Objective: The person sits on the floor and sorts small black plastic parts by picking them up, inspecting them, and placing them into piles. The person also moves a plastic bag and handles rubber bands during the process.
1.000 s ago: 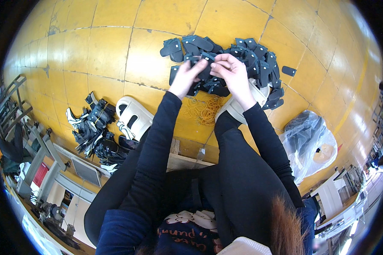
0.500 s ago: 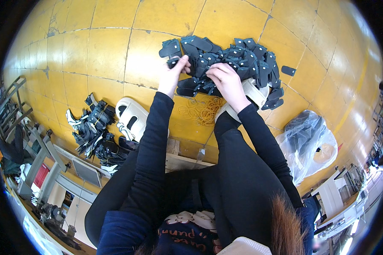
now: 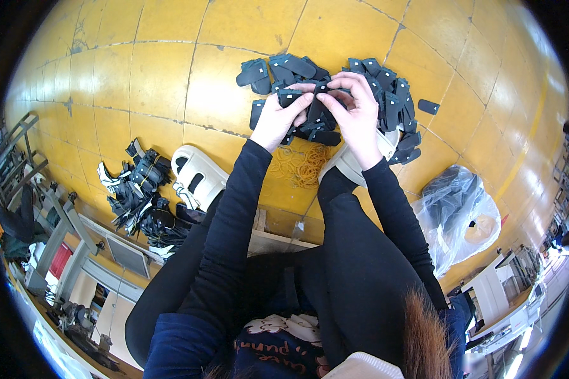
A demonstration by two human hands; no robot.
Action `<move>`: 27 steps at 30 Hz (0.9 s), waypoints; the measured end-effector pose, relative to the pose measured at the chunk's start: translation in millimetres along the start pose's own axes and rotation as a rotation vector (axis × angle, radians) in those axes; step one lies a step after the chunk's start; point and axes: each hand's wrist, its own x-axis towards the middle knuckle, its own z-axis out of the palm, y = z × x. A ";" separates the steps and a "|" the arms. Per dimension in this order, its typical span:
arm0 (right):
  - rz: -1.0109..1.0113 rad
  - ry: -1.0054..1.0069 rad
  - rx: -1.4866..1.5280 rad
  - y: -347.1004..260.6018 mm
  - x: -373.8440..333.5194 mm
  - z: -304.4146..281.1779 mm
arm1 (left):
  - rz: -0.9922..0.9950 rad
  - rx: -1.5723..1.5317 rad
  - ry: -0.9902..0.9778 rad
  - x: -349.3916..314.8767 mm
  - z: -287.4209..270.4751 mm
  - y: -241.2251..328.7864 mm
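My left hand [image 3: 279, 120] and my right hand [image 3: 360, 114] meet over a heap of dark, rounded flat pieces [image 3: 391, 104], many with a small pale label. Between the thumbs and fingers of both hands stands a dark flat piece [image 3: 320, 96]. Another dark labelled piece [image 3: 289, 96] lies within my left hand's grip; how many it holds cannot be told. My right thumb and fingers pinch the piece from the right side. Just below the hands, a tangle of yellow rubber bands [image 3: 303, 167] lies on the yellow tiled floor [image 3: 234, 31].
Bundled black-and-white pieces [image 3: 146, 177] lie at the left, beside a cream slide sandal [image 3: 199, 175]. My right foot wears a similar sandal [image 3: 389, 140] against the heap. At the right sits a clear plastic bag [image 3: 433, 237] with dark contents. One single piece [image 3: 428, 106] lies apart.
My left hand has moved right and my right hand slightly right, bringing them together at a dark piece. The fingers of my right hand have turned upward around it.
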 end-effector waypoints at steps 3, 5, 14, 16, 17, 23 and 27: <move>-0.032 -0.016 -0.161 -2.6 -4.1 3.2 | 0.094 0.170 0.084 -1.2 8.0 0.2; -0.033 -0.022 -0.200 -3.6 -5.0 7.5 | 0.098 0.128 0.098 -1.3 10.5 -2.3; 0.202 -0.226 -0.271 -18.2 -1.9 -2.3 | 0.245 0.641 0.253 1.2 4.8 -8.3; 0.259 -0.275 -0.232 -17.1 -2.2 -2.6 | 0.184 0.689 0.267 0.9 4.0 -4.8; 0.324 -0.233 -0.164 -15.6 -1.7 -3.2 | 0.141 0.714 0.274 0.9 3.4 -2.5; 0.441 -0.085 0.337 -10.5 4.5 -20.7 | 0.039 0.142 0.176 -0.6 7.5 5.9; 0.455 0.090 0.533 -13.9 9.6 -29.7 | 0.004 0.075 0.166 -3.4 9.4 9.3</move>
